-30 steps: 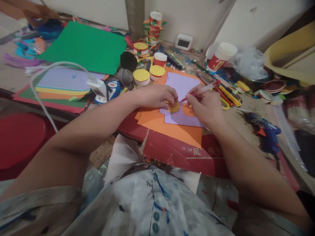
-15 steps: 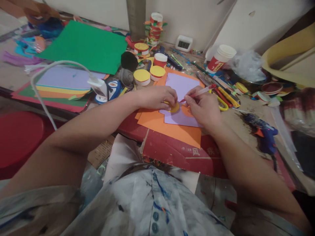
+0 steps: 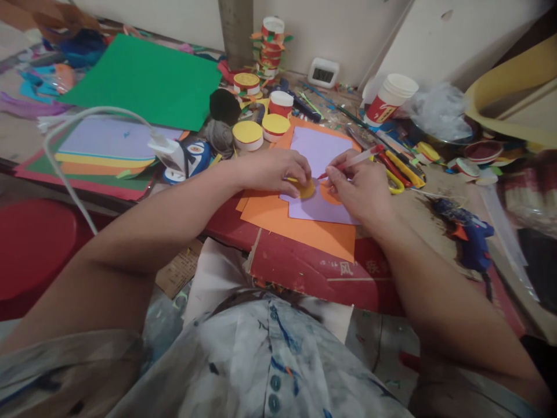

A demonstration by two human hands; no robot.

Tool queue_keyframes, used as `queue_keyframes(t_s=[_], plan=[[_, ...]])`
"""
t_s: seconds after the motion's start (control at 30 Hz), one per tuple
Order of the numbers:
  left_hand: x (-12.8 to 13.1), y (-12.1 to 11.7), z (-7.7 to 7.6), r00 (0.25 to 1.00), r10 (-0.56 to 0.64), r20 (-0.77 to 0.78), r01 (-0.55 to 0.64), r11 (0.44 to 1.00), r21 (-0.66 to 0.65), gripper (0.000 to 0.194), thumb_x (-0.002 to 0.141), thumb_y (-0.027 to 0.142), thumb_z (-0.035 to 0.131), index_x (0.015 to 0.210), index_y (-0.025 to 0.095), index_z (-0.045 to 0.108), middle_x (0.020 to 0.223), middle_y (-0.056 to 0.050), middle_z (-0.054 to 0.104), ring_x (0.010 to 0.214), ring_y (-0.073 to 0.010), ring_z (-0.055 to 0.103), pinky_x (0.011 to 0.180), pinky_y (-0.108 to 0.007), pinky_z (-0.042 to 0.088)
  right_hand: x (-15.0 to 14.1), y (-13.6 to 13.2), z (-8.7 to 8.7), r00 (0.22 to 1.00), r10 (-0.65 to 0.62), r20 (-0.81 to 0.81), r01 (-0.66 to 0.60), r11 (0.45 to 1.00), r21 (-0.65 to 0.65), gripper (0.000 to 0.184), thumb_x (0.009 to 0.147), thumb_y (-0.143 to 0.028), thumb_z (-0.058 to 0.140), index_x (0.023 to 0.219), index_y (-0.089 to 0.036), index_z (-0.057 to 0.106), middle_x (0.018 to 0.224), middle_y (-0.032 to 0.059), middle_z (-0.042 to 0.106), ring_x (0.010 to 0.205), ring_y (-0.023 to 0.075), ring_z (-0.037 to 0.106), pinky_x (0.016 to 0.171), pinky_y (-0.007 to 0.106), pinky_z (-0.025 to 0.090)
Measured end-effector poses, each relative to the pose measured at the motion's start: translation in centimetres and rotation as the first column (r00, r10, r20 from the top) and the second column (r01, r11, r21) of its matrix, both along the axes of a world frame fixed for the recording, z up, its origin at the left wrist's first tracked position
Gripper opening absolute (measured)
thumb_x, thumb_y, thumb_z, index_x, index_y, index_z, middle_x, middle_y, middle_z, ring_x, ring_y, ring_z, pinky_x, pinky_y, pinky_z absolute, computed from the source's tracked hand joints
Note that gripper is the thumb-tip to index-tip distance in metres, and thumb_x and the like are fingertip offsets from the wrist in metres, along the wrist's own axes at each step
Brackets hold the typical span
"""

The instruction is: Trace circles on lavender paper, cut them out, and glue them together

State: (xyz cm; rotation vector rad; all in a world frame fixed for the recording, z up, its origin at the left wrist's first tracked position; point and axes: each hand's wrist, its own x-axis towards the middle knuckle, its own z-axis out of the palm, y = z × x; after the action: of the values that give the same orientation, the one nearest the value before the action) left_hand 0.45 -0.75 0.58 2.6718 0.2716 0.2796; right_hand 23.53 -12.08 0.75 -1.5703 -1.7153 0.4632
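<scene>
My left hand (image 3: 274,169) presses a small round yellow lid (image 3: 305,188) flat onto a lilac paper sheet (image 3: 319,174), fingers curled over its top. My right hand (image 3: 359,187) pinches a red-tipped pen (image 3: 353,160), whose point rests on the lilac sheet right beside the lid. The lilac sheet lies on an orange sheet (image 3: 300,223), which covers a red cardboard box (image 3: 313,270) at the table's front edge. An orange cut-out shows under my right fingers.
Yellow-topped round lids (image 3: 247,133) and a red-and-white cup (image 3: 388,100) stand behind the sheets. Scissors and pens (image 3: 398,174) lie to the right, a blue glue gun (image 3: 472,241) further right. A green sheet (image 3: 143,81) and stacked coloured paper (image 3: 104,151) fill the left. A white cable (image 3: 73,145) arcs there.
Both hands stay on the lid and pen; the pen tip has shifted slightly along the lid's edge. The view drifted a little.
</scene>
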Motion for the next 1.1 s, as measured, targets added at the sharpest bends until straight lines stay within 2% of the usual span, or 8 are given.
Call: queue_keyframes(t_s=[0.2,0.5,0.73,0.9,1.1], plan=[[0.1,-0.1,0.0,1.0,-0.005,0.019,0.005,1.0,-0.001,0.021,0.099,0.03,0.08,0.117,0.028,0.089,0.133,-0.008,0.084,0.128,-0.0225,0.073,0.11,-0.033,0.051,0.8,0.2,0.3,0.999,-0.037,0.013,0.036,0.996,0.077,0.03,0.106,-0.053,0.067,0.092,-0.026,0.069,0.077,0.0067,0.077,0.068,0.0255,0.075,0.068,0.042,0.06],[0.1,0.0,-0.1,1.0,0.0,0.023,0.001,0.999,-0.041,0.02,0.099,0.032,0.079,0.115,0.028,0.09,0.133,-0.008,0.084,0.126,-0.023,0.073,0.111,-0.034,0.05,1.0,0.7,-1.1,1.0,0.006,0.012,-0.006,0.999,0.038,0.026,0.104,-0.049,0.07,0.089,-0.028,0.066,0.071,0.0065,0.075,0.064,0.028,0.075,0.065,0.045,0.061],[0.0,0.1,-0.1,1.0,0.0,0.014,0.001,0.999,-0.053,0.022,0.099,0.032,0.077,0.118,0.027,0.089,0.135,-0.009,0.082,0.129,-0.0238,0.072,0.111,-0.034,0.049,0.7,0.4,-0.5,1.0,0.01,0.02,-0.01,1.0,0.023,0.022,0.103,-0.041,0.069,0.087,-0.027,0.064,0.072,0.006,0.075,0.065,0.0268,0.075,0.067,0.044,0.061],[0.0,0.1,-0.2,1.0,0.019,-0.001,-0.019,0.999,-0.036,0.022,0.099,0.035,0.077,0.117,0.03,0.089,0.141,-0.006,0.079,0.123,-0.021,0.074,0.106,-0.031,0.05,0.6,0.3,-0.3,1.0,0.005,0.018,-0.005,1.0,0.017,0.023,0.103,-0.044,0.069,0.088,-0.028,0.064,0.073,0.0061,0.076,0.066,0.027,0.075,0.065,0.043,0.06],[0.0,-0.1,0.0,1.0,0.019,-0.012,-0.019,1.0,0.02,0.021,0.099,0.036,0.076,0.114,0.03,0.089,0.132,-0.005,0.083,0.123,-0.0219,0.073,0.103,-0.031,0.05,0.6,0.1,0.1,0.999,-0.01,0.047,0.008,0.999,0.045,0.025,0.106,-0.049,0.066,0.092,-0.028,0.066,0.077,0.0073,0.077,0.066,0.0266,0.075,0.068,0.044,0.06]])
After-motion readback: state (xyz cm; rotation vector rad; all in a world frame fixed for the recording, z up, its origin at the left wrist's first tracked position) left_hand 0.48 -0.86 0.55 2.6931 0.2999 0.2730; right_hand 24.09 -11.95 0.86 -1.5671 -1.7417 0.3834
